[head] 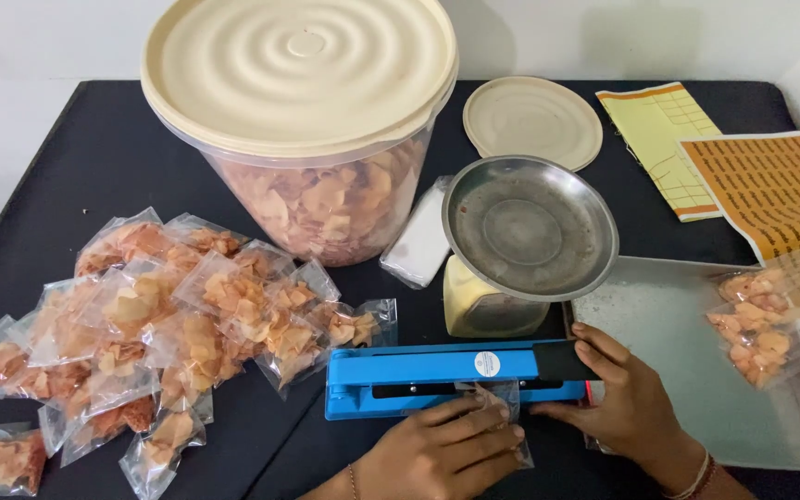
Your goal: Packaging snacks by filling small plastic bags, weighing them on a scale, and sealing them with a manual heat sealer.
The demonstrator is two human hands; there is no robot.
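Hands: left (451,444) pinches snack pouch (500,403); right (618,393) presses blue sealer (437,370).

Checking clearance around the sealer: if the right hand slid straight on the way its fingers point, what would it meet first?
The right hand points left along the blue sealer. First in line looks to be the small clear bag under the left hand, though depth is unclear.

Both forearms bare, no sleeves in view. Left hand (442,449): thin chain bracelet (354,481) at the wrist. Right hand (627,403): light bangle (694,479) plus a dark red one beside it. No rings or gloves visible.
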